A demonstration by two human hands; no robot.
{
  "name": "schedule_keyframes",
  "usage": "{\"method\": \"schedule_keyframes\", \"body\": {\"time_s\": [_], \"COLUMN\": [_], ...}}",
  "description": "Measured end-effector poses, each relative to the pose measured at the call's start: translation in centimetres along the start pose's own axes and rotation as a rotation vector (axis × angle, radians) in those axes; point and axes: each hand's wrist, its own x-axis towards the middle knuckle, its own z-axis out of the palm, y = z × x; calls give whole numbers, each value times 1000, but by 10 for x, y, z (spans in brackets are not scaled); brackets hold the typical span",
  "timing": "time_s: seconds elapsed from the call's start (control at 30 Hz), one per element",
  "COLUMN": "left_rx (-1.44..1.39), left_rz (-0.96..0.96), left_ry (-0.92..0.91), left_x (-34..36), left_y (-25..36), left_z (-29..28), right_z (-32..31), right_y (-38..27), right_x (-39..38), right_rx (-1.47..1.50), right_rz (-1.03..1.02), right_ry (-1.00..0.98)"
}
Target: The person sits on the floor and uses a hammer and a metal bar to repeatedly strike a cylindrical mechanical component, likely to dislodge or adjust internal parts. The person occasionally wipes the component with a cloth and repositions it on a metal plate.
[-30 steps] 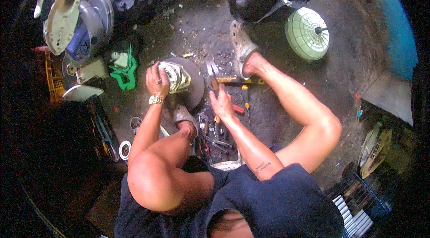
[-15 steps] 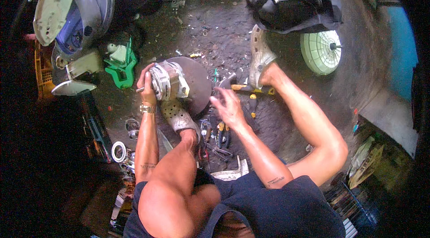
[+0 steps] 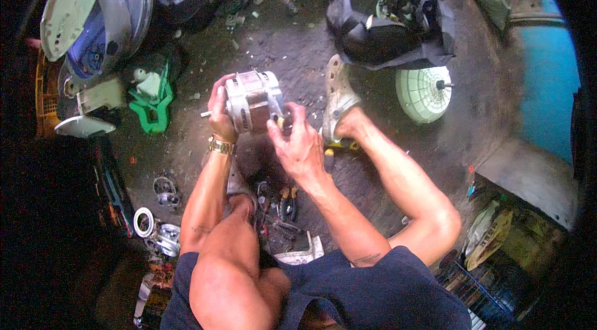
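Note:
A silver electric motor (image 3: 254, 103) with a brown band of laminations is lifted above the floor in front of me. My left hand (image 3: 221, 109) wraps its left end, and the thin shaft (image 3: 207, 114) sticks out past that hand. At the motor's right end, my right hand (image 3: 301, 146) closes thumb and fingers on its edge; the fingertips are partly hidden. Below the hands, pliers with dark and yellow handles (image 3: 288, 202) lie among small tools near my left foot. By my right foot lies a yellow-and-black tool handle (image 3: 328, 159), partly covered.
A black bag (image 3: 385, 32) of parts stands at the far right, beside a pale ribbed plastic wheel (image 3: 424, 95). On the left are a green plastic frame (image 3: 149, 112) and stacked plastic covers (image 3: 73, 7). A white ring (image 3: 143, 222) and metal parts lie lower left.
The motor has moved right and been turned, off the round disc it was over. My right hand has come up from the floor tools to the motor's right end.

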Motion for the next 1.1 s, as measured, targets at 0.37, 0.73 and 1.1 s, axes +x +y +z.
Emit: {"method": "schedule_keyframes", "body": {"time_s": [0.37,0.73,1.1], "left_rx": [1427,1483,1323], "left_rz": [304,534,280], "left_ry": [-510,-786,-702], "left_x": [-65,11,20], "left_y": [11,18,-8], "left_z": [-54,25,14], "right_z": [7,-6,-32], "right_y": [184,171,97], "right_x": [84,109,152], "right_rx": [-285,-399,-511], "right_rz": [-438,-611,-498], "right_ry": [-33,-243,-495]}}
